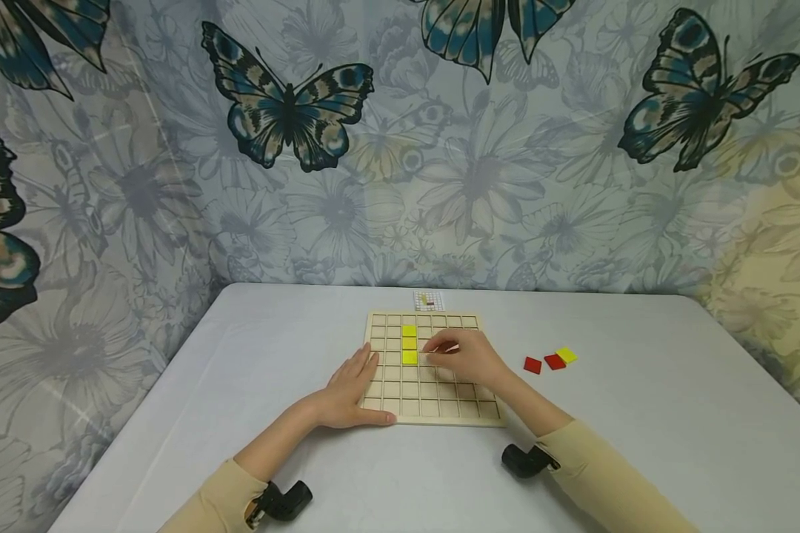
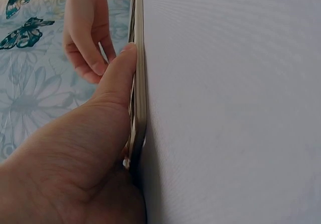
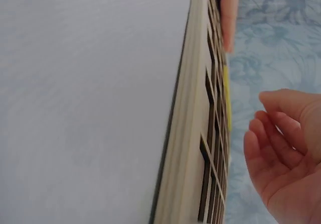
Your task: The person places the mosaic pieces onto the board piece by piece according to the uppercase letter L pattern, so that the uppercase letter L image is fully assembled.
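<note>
Tiles [image 1: 410, 344], likely light and stiff, are best pinched edgewise. The board [image 1: 433, 409] is touched by the spread left hand [image 1: 348, 392]; the loosely curled right hand [image 1: 468, 357] appears unladen.

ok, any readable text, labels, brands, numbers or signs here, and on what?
None readable in any view.
Small card beyond the board's far edge: printed grid with coloured marks; any lettering too small to read.
Yellow tiles, red tiles: no lettering visible.

Gridded board [image 1: 440, 409] lies flat; three yellow tiles [image 1: 410, 343] in line.
</note>
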